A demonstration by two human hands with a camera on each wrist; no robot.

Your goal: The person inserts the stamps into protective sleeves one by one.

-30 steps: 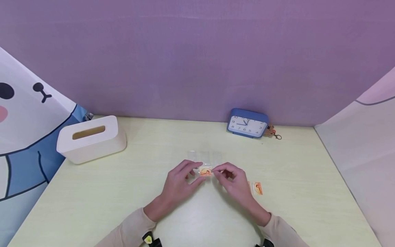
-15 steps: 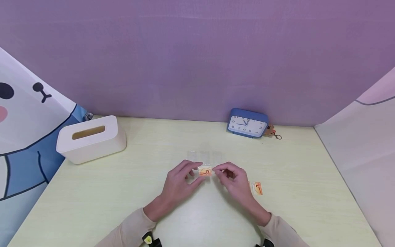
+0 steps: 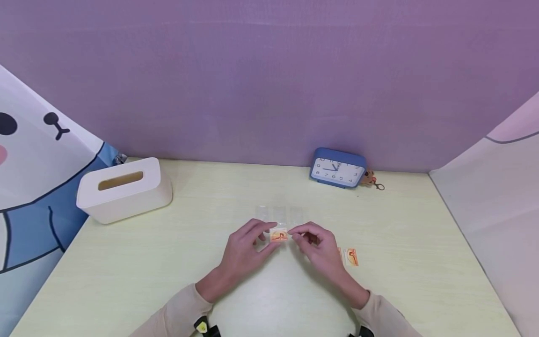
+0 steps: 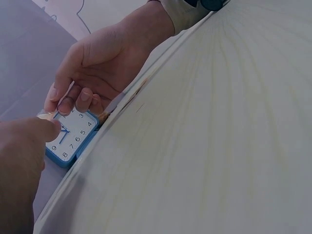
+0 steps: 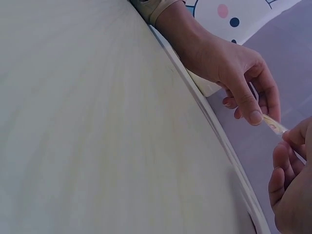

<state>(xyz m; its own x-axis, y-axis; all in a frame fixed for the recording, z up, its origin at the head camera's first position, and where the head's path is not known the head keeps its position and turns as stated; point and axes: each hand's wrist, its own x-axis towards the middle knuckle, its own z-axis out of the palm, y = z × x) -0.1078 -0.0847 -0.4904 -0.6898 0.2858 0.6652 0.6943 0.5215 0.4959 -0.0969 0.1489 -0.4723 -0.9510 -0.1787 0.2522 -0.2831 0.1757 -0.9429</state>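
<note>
Between both hands is a small orange-and-white printed card [image 3: 279, 235], raised off the table, with a shiny clear edge showing in the right wrist view. My left hand [image 3: 246, 248] holds its left side, thumb at the bottom edge and index finger at the top. The right hand [image 3: 320, 248] pinches at its right end with thumb and index finger, the other fingers curled in. Just beyond the fingertips, several clear plastic sleeves [image 3: 296, 215] lie in a row. Beside the right wrist lies another orange card [image 3: 352, 257], with a further one partly hidden by that hand.
A white tissue box [image 3: 126, 192] stands at the back left of the pale table [image 3: 126, 281]. At the back right are a blue clock [image 3: 338, 168] and a small brown keychain figure [image 3: 368, 178]. A purple backdrop [image 3: 252, 93] rises behind the table.
The card between my hands has shifted very slightly left and nearer to me. Both hands stay almost where they were.
</note>
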